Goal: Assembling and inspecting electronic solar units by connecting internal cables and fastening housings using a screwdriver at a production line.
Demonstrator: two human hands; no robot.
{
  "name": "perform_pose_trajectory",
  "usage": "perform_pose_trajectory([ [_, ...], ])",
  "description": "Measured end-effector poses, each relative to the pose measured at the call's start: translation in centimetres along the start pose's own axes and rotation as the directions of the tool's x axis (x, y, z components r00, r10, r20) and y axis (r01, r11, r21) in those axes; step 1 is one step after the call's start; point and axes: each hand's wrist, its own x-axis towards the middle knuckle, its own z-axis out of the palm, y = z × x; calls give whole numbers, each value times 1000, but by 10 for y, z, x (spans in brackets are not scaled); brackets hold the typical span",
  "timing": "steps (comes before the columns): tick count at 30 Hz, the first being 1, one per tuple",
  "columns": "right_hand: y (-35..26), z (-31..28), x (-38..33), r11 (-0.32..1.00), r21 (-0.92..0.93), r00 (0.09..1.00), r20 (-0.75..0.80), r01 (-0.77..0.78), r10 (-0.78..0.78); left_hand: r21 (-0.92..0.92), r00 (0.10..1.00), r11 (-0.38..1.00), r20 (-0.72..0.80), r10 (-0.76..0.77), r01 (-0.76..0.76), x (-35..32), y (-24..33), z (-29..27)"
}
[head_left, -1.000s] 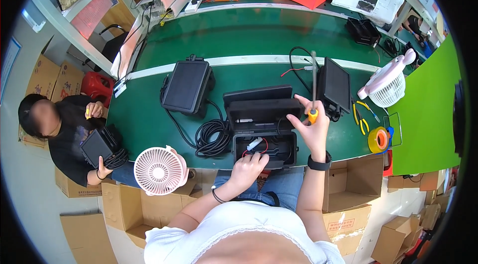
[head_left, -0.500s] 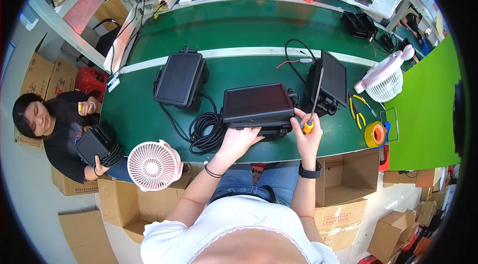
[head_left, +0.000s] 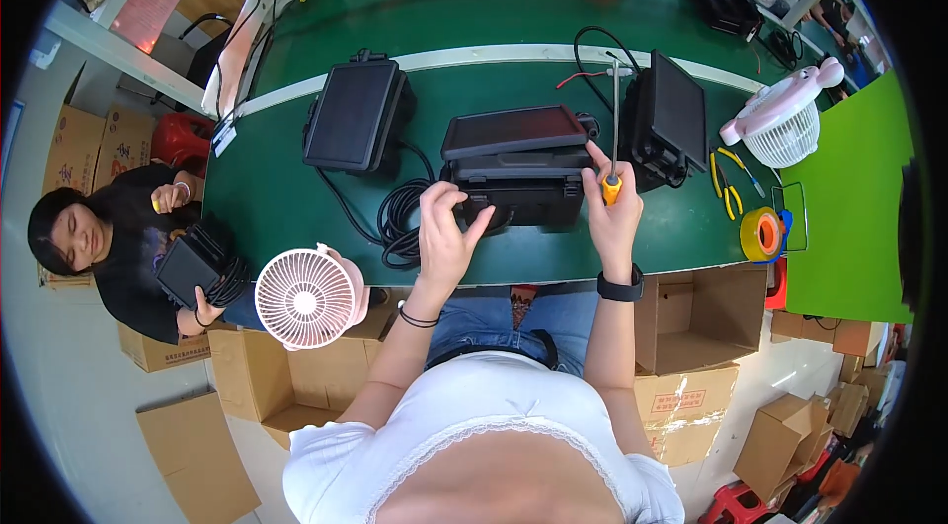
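Observation:
A black case (head_left: 533, 200) with a flat dark panel (head_left: 513, 132) on top stands in front of me, its latched front side facing me. My left hand (head_left: 446, 240) is at the left latch of that front, thumb and fingers apart, fingertips at or very near the case. A screwdriver (head_left: 612, 186) with a yellow-orange handle is gripped in my right hand (head_left: 614, 218), its long shaft pointing up and away. The fingertips of that hand reach the right end of the case. Coiled black cable (head_left: 400, 218) lies left of the case.
Similar black panel units stand at left (head_left: 354, 119) and right (head_left: 667, 119). Pliers (head_left: 726, 183), a yellow tape roll (head_left: 761, 234) and a white-pink fan (head_left: 780, 129) sit on the right. Another fan (head_left: 308, 298) is at the near left edge. A co-worker (head_left: 128, 257) holds a black unit.
The case has tipped so its front side now shows. My left hand has come from under it to the left latch. My right hand still holds the screwdriver, now more upright.

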Motion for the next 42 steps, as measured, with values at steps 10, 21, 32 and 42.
perform_pose_trajectory([
  [10,6,-5,1,1000,-15,996,89,-16,17,58,999,997,15,44,-44,31,15,5],
  [21,9,-1,-6,1000,-25,995,101,-9,12,-71,990,997,136,23,-14,41,50,47],
  [32,13,-3,-12,982,-133,988,99,133,-121,-311,966,930,-102,-236,195,4,37,28],
  [42,17,-3,-8,992,-120,996,83,34,-25,-62,912,925,201,-357,375,6,7,-8],
])
